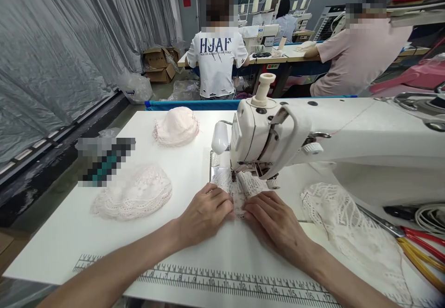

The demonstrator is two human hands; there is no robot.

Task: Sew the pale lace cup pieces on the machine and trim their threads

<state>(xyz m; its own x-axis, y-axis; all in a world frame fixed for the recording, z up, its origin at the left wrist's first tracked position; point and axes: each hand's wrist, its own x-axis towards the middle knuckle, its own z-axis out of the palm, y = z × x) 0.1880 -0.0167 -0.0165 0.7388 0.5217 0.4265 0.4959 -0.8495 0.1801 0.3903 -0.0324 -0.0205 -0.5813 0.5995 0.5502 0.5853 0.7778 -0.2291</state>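
**A:** Count?

**B:** Two hands on one lace piece (239, 188). Left hand (205, 213) and right hand (274, 220) lie flat on it, palms down, fingers stretched out, pressing the cloth to the table (52, 247). Nothing clenched, nothing pinched that I can see. One sewing machine (313, 136). Two lace mounds (134, 192) to the outside of the left hand, the second (176, 126) farther off beyond it. One loose heap of lace (347, 224) outside the right hand. One pair of scissors (413, 240) with red and yellow handles past that heap.

**A:** Where's the piece sitting?

**B:** Between the two hands and just ahead of the fingertips, running under the machine head. Needle area (233, 174) is right beyond the left fingertips; whether the foot is down on the cloth, cannot tell.

**A:** Axis?

**B:** Long axis runs away from the wrists toward the needle, roughly straight ahead. Near end is pinned between the thumbs, far end under the head.

**A:** Edges, room?

**B:** Ruler strip (222, 282) printed along the near table edge, under the forearms. Open tabletop left of the left hand up to the nearer mound. Right of the right hand it's tighter: the heap lies near, machine arm overhead. Ahead is blocked by the machine head. Far table edge has a blue border (181, 105).

**A:** Others around?

**B:** Two people seated at benches beyond, backs turned, well apart from these hands.
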